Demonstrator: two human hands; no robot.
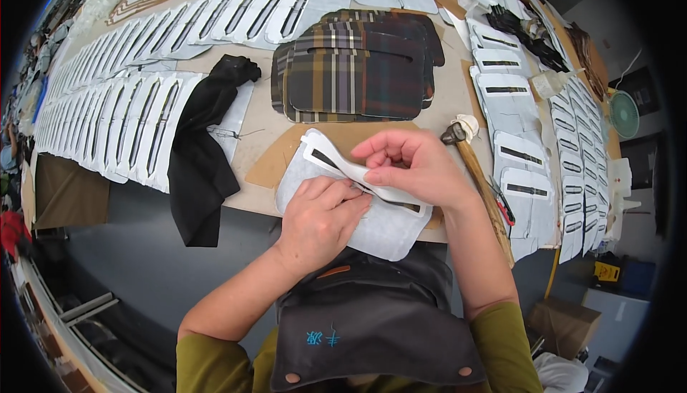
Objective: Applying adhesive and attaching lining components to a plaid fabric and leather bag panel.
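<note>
A pale grey fabric panel [390, 239] lies at the table's near edge, with a white slotted strip [329, 147] across it; dark material shows in the slot. My right hand [422, 168] pinches the strip's upper edge between thumb and fingers and bends it up off the panel. Bent over the slot, my left hand [318, 214] has its fingertips pressed together at the strip's lower edge. Its fingertips are partly hidden, so whether they grip a layer or only press on it does not show. Brown card [279, 157] lies under the panel.
Behind is a stack of plaid panels [358, 71]. Black cloth [207, 143] hangs over the edge at left, beside rows of white slotted pieces [143, 121]. To the right lie a wooden-handled hammer [476, 171], red-handled snips [505, 208], more slotted pieces [526, 157] and a squeeze bottle [547, 85].
</note>
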